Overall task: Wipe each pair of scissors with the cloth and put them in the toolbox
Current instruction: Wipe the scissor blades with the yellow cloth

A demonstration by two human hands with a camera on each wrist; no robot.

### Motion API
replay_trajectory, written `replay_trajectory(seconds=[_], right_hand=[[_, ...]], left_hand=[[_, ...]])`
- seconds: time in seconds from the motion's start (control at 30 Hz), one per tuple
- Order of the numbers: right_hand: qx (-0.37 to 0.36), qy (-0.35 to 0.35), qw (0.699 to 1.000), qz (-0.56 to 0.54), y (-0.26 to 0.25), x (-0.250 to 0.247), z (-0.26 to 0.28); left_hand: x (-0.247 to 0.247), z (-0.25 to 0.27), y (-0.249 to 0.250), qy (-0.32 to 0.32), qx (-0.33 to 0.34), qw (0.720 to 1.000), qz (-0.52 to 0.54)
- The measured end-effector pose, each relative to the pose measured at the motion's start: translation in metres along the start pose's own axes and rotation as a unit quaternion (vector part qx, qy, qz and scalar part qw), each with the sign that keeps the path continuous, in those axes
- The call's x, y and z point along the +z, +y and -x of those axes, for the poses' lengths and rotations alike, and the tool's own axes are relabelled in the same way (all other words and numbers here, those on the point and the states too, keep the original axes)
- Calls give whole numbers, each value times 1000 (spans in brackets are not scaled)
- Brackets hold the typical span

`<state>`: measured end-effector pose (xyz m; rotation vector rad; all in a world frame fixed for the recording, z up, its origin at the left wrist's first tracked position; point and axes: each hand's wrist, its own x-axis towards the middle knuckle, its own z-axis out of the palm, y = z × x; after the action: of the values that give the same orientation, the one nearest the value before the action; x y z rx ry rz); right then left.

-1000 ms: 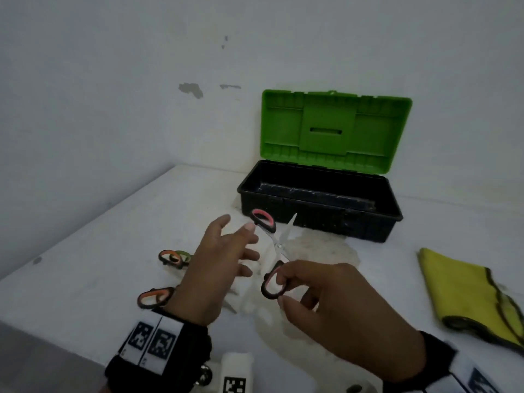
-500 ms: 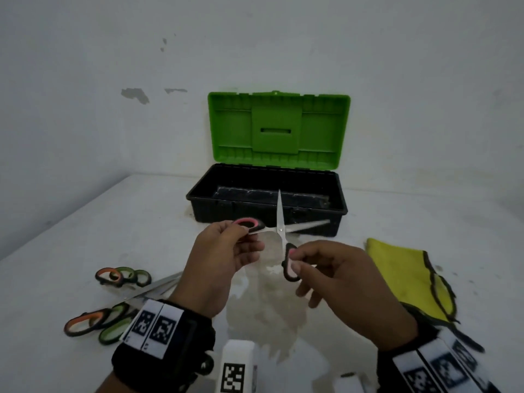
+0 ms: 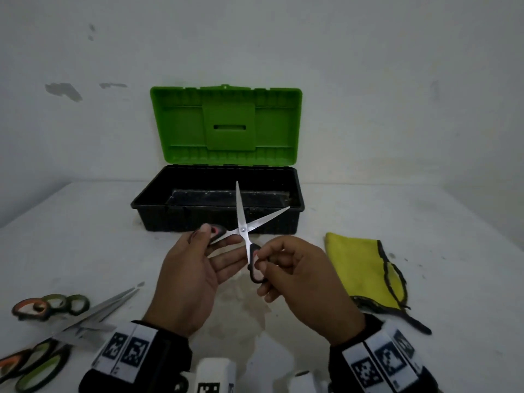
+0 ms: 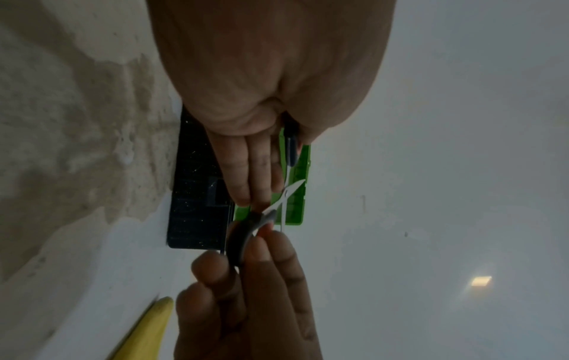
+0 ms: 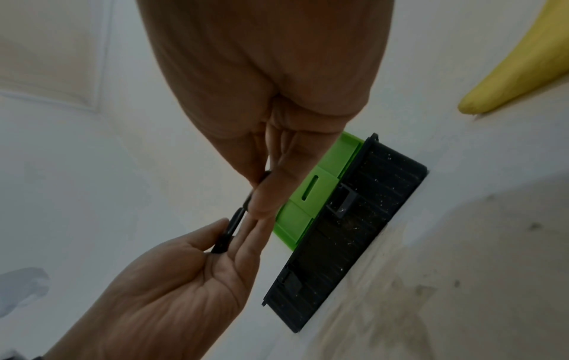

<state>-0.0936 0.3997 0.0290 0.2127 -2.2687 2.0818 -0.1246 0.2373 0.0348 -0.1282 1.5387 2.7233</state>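
A pair of scissors (image 3: 243, 229) with black and pink handles hangs in the air in front of the toolbox (image 3: 215, 217), blades spread wide. My left hand (image 3: 198, 262) pinches the left handle loop between thumb and fingers. My right hand (image 3: 286, 268) pinches the lower handle loop. The left wrist view shows the crossed blades of these scissors (image 4: 284, 194). The toolbox is black, its green lid (image 3: 226, 126) stands open and its inside looks empty. A yellow cloth (image 3: 360, 268) lies flat on the table to the right, untouched.
Several more scissors (image 3: 56, 313) with orange and green handles lie in a heap at the table's left front. The white table (image 3: 85, 236) has a stained patch under my hands. A white wall rises right behind the toolbox.
The scissors have been turned and their blades spread open: one blade now points up, the other right. My left hand went from touching a handle to pinching it. The view swung left.
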Motion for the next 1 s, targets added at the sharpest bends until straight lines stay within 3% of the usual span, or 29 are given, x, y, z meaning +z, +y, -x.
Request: replay_trajectory(seconds=[0.1,0.2,0.3,0.33,0.4,0.47,0.53,0.6,0.77,1.0], right_hand=[[12,2,1000,-6,-2,-13,1],[16,80,991,110,-3,-37,3],[29,179,926,330,1,-85,8],[45,176,900,397,2,-102,10],[98,90,861,491,3,-125,16],[142,-16,840,523,3,-131,21],[146,-65,821,548,4,-129,23],[139,-72,801,578,3,-123,20],[175,-64,783,593,4,-116,-1],[173,-24,799,576,9,-131,-68]], left_hand=[[4,-7,-4,-7,-7,1000,-6],[8,-14,-9,-16,-4,1000,1],[9,-20,-14,-21,3,1000,5],[9,-22,-16,-20,3,1000,0],[9,-23,-22,-16,0,1000,-10],[11,-24,-28,-13,-3,1000,-24],[13,-24,-33,-14,-7,999,-30],[15,-24,-37,-13,-10,999,-33],[16,-21,-41,-13,-10,999,-39],[20,-26,-36,8,6,999,-41]])
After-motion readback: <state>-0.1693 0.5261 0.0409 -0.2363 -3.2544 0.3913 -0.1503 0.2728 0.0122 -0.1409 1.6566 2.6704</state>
